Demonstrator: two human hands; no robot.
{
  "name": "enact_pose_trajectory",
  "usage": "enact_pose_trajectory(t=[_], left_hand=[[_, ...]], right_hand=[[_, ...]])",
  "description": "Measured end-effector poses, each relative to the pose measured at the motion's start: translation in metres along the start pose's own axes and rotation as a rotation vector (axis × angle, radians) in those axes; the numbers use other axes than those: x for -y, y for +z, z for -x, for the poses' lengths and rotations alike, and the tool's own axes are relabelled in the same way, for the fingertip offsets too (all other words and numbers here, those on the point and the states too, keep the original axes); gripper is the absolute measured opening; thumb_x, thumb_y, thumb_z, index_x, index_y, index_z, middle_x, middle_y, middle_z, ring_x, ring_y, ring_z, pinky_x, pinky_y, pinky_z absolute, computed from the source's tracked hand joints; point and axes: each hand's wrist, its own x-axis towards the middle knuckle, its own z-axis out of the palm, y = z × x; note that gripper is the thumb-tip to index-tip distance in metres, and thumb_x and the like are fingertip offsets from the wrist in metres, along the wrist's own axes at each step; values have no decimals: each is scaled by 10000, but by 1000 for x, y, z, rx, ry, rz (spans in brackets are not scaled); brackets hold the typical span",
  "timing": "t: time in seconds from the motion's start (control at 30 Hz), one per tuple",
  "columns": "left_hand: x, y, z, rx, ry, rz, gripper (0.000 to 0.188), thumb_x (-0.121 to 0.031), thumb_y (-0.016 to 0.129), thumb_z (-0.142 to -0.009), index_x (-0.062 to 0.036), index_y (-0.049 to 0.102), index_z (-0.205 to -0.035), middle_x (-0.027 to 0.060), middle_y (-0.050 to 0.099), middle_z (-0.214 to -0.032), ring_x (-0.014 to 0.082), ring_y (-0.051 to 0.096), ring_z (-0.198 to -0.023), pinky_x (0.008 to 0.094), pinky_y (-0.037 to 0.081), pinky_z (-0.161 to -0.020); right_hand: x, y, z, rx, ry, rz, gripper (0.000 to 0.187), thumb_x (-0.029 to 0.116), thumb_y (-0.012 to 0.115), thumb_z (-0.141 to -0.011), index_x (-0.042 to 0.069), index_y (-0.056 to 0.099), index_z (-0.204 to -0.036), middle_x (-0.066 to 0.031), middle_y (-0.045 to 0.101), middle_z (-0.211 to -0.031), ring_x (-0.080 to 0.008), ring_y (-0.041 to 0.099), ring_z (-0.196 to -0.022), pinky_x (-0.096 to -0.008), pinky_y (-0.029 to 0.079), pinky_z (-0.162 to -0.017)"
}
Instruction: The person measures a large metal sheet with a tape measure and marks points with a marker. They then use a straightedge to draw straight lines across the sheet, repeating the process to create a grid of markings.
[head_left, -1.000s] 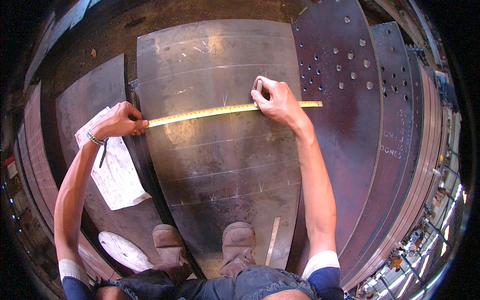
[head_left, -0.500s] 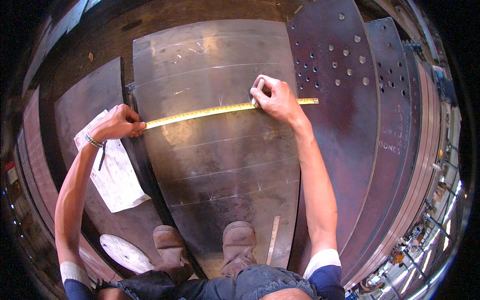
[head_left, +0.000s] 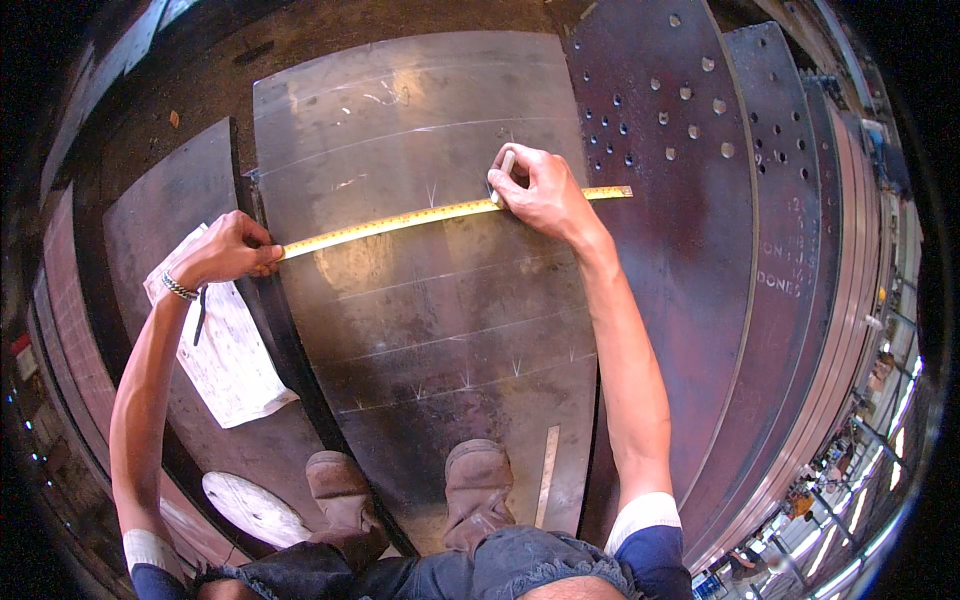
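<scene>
A yellow tape measure blade (head_left: 400, 219) lies across a dark steel plate (head_left: 440, 310), its far right end reaching over the neighbouring plate. Thumb and fingers of my left hand (head_left: 235, 248) pinch the blade at the steel plate's left edge. In my right hand (head_left: 545, 195) a white stick of chalk (head_left: 504, 176) is gripped, its lower tip at the blade's upper edge. Thin white lines run across the steel plate, with several small V-shaped marks on them. One such mark sits just above the blade, left of my right hand.
Beside my left forearm lies a creased white paper (head_left: 235, 360); a pale round disc (head_left: 255, 508) is nearer. A narrow ruler-like strip (head_left: 547, 475) rests right of my boots (head_left: 478, 490). Dark plates with holes (head_left: 665, 200) overlap on the right. A gap runs along the steel plate's left edge.
My right hand and the chalk have shifted slightly left along the tape blade, and the chalk stands more upright. My left hand keeps its pinch. The whole view has moved a little.
</scene>
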Motion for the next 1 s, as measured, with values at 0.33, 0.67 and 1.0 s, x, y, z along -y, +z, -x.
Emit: enact_pose_trajectory(t=[0.33,0.67,1.0], left_hand=[[-2,0,-2,-2,-6,-9,291,-229,696,-917,49,762,-862,95,730,-723,138,700,-651,286,566,-645],[14,5,-4,-47,48,-17,382,-364,690,-893,-15,746,-748,61,688,-635,124,636,-585,318,493,-561],[10,1,-4,-8,-15,-44,304,-285,689,-895,2,783,-862,80,747,-750,142,708,-667,295,556,-661]], right_hand=[[10,17,-4,-694,-497,405,112,147,645,-949,41,608,-950,-146,682,-793,-338,678,-680,-423,525,-625],[29,17,4,-685,-238,-34,124,153,655,-958,49,618,-902,-83,664,-677,-167,642,-575,-320,484,-544],[48,47,-5,-187,-33,-405,144,137,613,-967,11,639,-905,-64,710,-747,-104,672,-677,-280,531,-622]])
